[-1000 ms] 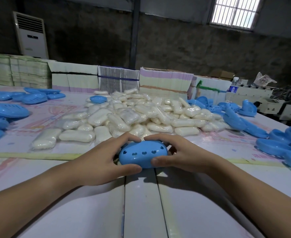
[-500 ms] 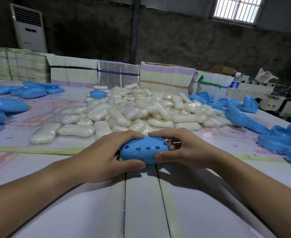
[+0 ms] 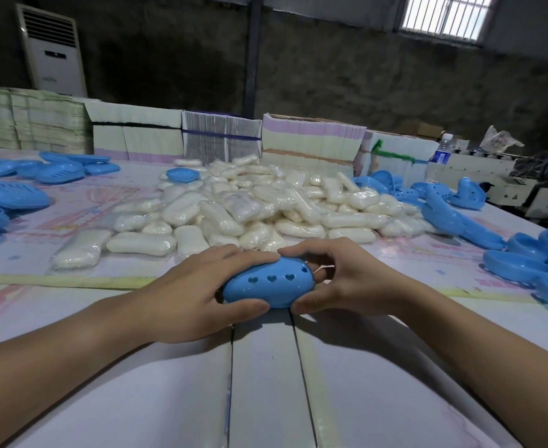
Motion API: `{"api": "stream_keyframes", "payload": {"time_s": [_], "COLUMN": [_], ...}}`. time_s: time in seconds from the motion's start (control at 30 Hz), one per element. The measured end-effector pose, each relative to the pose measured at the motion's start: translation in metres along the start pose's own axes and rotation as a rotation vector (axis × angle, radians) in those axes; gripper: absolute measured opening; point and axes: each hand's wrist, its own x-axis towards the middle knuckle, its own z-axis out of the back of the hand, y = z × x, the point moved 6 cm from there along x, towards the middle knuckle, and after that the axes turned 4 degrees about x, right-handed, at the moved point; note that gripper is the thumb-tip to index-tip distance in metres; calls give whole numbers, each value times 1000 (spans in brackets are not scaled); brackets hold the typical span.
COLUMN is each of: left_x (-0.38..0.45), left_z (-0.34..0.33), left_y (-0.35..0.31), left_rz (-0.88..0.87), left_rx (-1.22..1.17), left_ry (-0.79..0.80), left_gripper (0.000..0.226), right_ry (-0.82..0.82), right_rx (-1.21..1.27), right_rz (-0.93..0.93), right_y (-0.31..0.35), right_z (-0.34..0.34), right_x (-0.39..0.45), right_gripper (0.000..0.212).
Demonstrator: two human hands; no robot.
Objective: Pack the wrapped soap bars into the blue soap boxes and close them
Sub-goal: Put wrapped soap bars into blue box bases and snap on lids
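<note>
A closed blue soap box (image 3: 268, 284) with heart-shaped holes sits low on the table in front of me, tilted up to the right. My left hand (image 3: 198, 292) grips its left end, fingers over the top and thumb under the front. My right hand (image 3: 340, 279) pinches its right end. Whatever is inside the box is hidden. Behind it lies a big heap of wrapped white soap bars (image 3: 250, 211).
Open blue soap boxes lie in groups at the left (image 3: 7, 195) and the right (image 3: 524, 263) of the table (image 3: 266, 383). Stacks of flat cartons (image 3: 311, 140) line the far edge. A water bottle (image 3: 440, 153) stands at the back right.
Both hands stayed on the blue box. The box has tipped so its right end is higher, and my right hand's fingers have shifted onto that end.
</note>
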Motion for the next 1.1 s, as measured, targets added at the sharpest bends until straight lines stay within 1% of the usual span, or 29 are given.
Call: {"api": "stream_keyframes", "payload": {"time_s": [0.1, 0.2, 0.37, 0.43, 0.5, 0.53, 0.6, 0.73, 0.8, 0.97, 1.1], "left_x": [2, 4, 3, 5, 6, 6, 4, 1, 2, 1, 3], "left_z": [0, 4, 10, 12, 11, 9, 3, 3, 4, 4, 7], "left_y": [-4, -9, -10, -12, -15, -16, -12, 2, 5, -1, -3], "left_rz": [8, -2, -24, -26, -34, -29, -5, 20, 20, 0, 10], "left_rx": [32, 79, 163, 239, 294, 280, 169, -94, -169, -165, -183], "left_ry": [0, -29, -24, -19, -35, -39, -28, -58, -78, -102, -115], "left_gripper": [59, 64, 69, 72, 70, 67, 66, 61, 58, 56, 56], "right_ry": [33, 53, 80, 105, 109, 102, 74, 50, 61, 67, 94], "right_rx": [65, 94, 71, 56, 56, 52, 52, 206, 248, 310, 316], "right_rz": [5, 49, 66, 56, 48, 46, 50, 30, 38, 41, 43], "right_y": [2, 6, 6, 4, 2, 1, -1, -3, -4, -5, -6], "right_z": [-2, -6, -8, -7, -7, -6, -5, -6, -9, -10, -11], "right_x": [-1, -3, -2, -3, -3, -3, -2, 2, 4, 5, 6], "right_gripper": [55, 51, 54, 59, 63, 64, 62, 56, 52, 53, 51]}}
